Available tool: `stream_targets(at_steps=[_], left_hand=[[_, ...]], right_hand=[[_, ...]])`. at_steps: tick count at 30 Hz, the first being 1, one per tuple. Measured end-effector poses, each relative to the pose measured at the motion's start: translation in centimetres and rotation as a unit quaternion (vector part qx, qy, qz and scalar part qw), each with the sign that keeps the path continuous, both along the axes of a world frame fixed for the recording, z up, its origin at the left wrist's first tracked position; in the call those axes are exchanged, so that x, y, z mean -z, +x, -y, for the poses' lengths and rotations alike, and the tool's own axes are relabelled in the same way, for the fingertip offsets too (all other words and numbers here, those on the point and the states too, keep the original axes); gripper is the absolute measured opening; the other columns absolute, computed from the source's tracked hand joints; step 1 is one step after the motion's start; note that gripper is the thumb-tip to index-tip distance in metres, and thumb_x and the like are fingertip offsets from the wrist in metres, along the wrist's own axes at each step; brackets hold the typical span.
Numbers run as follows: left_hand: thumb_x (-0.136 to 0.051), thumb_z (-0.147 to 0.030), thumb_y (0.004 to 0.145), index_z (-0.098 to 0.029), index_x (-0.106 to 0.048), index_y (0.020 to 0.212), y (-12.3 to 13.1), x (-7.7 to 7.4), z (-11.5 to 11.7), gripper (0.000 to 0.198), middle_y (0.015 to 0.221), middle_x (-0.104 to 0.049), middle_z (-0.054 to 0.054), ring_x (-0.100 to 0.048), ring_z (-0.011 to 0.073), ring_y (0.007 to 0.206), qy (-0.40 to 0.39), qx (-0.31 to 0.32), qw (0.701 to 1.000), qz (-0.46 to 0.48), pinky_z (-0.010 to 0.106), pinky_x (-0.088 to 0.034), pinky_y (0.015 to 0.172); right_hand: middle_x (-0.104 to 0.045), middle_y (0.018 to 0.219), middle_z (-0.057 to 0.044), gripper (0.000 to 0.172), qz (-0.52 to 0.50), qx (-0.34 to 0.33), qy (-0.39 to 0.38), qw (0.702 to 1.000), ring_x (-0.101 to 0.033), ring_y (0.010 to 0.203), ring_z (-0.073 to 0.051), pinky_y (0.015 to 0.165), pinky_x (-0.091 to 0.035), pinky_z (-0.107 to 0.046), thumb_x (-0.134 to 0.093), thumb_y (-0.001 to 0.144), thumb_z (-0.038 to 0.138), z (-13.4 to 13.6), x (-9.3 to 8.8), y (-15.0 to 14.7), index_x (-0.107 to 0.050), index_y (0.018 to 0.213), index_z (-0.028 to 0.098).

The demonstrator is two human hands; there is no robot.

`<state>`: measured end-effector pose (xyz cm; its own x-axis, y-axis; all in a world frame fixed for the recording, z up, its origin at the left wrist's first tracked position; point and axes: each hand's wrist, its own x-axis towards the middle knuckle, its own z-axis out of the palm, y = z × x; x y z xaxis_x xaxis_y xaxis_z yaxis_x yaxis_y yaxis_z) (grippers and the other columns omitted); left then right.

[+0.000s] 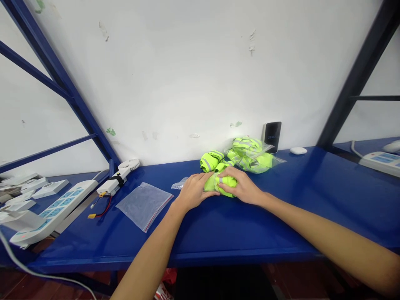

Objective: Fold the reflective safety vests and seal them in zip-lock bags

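Observation:
On the blue table, my right hand (242, 185) curls its fingers round a bundle of neon-yellow reflective straps (229, 182) with grey stripes. My left hand (196, 189) presses against the same bundle's left side, its thumb and fingers round a clear plastic bag (179, 183) that sticks out to the left. Whether the bundle lies wholly inside that bag I cannot tell. Just behind the hands sits another rolled strap bundle (211, 161). Beside it, a larger clear bag (259, 160) holds several more neon-yellow bundles.
A flat zip bag (144, 205) lies left of my hands. Further left are a small white fan (128, 163), a battery pack with wires (106, 187) and a power strip (58, 210). A phone (271, 136) leans on the wall near a white case (298, 150).

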<state>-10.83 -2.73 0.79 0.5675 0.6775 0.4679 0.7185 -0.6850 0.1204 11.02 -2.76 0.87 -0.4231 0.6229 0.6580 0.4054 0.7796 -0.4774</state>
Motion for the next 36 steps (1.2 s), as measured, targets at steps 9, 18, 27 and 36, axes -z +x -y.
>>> stream_targets(at_steps=[9,18,27,36], left_hand=[[-0.054,-0.065,0.082,-0.022,-0.048,0.131,-0.3,-0.4,0.3,0.066,0.128,-0.062,0.009,-0.059,0.0273,0.115,-0.038,0.041,0.998,-0.018,0.039,-0.045,0.096],[-0.051,-0.072,0.078,-0.025,-0.048,0.134,-0.1,-0.8,0.4,0.074,0.125,-0.064,0.008,-0.061,0.0288,0.112,-0.031,-0.003,0.999,-0.024,0.041,-0.045,0.095],[-0.055,-0.073,0.074,-0.022,-0.055,0.120,-0.5,-1.0,0.2,0.069,0.109,-0.070,0.008,-0.065,0.0268,0.100,0.020,-0.004,1.000,-0.013,0.039,-0.046,0.091],[-0.066,-0.048,0.079,-0.021,-0.049,0.125,0.8,-1.1,0.9,0.057,0.114,-0.067,0.009,-0.064,0.0280,0.102,-0.016,0.038,0.999,-0.028,0.040,-0.046,0.090]], right_hand=[[-0.050,0.128,-0.011,0.025,0.083,0.001,0.015,0.996,-0.063,0.094,-0.022,0.085,-0.051,-0.039,-0.064,0.084,0.036,1.0,-0.1,0.4,-0.064,0.105,0.023],[-0.063,0.116,-0.008,0.018,0.052,-0.041,0.026,0.997,-0.062,0.102,-0.023,0.089,-0.050,-0.038,-0.062,0.084,0.025,0.6,-0.3,0.4,-0.058,0.102,0.022],[-0.059,0.106,-0.008,0.015,0.091,-0.004,0.052,0.994,-0.062,0.087,-0.020,0.077,-0.050,-0.033,-0.055,0.090,0.032,1.0,-0.1,0.2,-0.055,0.101,0.021],[-0.065,0.093,-0.006,0.032,0.094,0.103,0.082,0.987,-0.062,0.068,-0.020,0.059,-0.044,-0.031,-0.056,0.084,0.041,1.3,0.5,-1.0,-0.047,0.108,0.021]])
